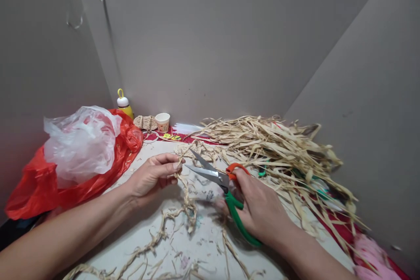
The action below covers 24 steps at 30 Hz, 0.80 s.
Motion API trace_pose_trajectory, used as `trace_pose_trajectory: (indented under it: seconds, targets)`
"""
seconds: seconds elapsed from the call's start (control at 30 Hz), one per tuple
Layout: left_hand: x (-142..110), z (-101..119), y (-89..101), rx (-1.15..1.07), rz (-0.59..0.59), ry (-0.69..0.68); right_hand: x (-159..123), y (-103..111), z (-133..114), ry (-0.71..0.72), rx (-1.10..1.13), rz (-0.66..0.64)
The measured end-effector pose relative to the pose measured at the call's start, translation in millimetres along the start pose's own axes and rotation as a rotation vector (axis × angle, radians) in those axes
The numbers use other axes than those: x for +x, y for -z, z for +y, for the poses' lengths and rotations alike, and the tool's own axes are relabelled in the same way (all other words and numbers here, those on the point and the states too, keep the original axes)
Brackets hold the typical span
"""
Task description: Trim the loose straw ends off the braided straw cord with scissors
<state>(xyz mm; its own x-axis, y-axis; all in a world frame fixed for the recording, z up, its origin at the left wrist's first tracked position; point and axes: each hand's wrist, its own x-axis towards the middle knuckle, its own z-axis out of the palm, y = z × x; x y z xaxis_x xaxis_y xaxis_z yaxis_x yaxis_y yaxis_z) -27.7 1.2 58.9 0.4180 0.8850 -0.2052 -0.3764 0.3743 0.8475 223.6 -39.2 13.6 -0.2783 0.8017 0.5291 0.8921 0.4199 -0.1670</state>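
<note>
Between the fingertips of my left hand (159,175) is pinched a braided straw cord (160,229). The cord hangs down and curves across the table toward the lower left, with loose fibre ends sticking out. My right hand (259,203) grips scissors (215,175) with one orange and one green handle. Their blades stand apart and point left, close to the pinched end of the cord; I cannot tell whether they touch it. Behind the blades lies a woven straw piece (200,151).
A large heap of dry straw strips (262,140) spreads over the right side. Red and clear plastic bags (85,144) fill the left. A paper cup (162,122), yellow bottle (124,104) and woven sole-shaped piece (145,122) stand along the back. Fibre scraps litter the white tabletop (210,236).
</note>
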Motion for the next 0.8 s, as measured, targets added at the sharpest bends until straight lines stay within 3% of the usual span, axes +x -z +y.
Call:
trace_pose_trajectory:
  seconds: [0.27,0.63,0.8]
  targets:
    - [0.1,-0.2,-3.0,-0.023,0.051,-0.034,2.5,-2.5,3.1,0.141,-0.301,0.143]
    - [-4.2,-2.4,-8.6,0.133,0.023,-0.070,-0.4,1.5,-0.5,0.072,-0.417,0.189]
    - [-3.9,-5.2,-8.2,0.152,0.074,-0.063,-1.9,0.0,-2.1,0.045,-0.383,0.180]
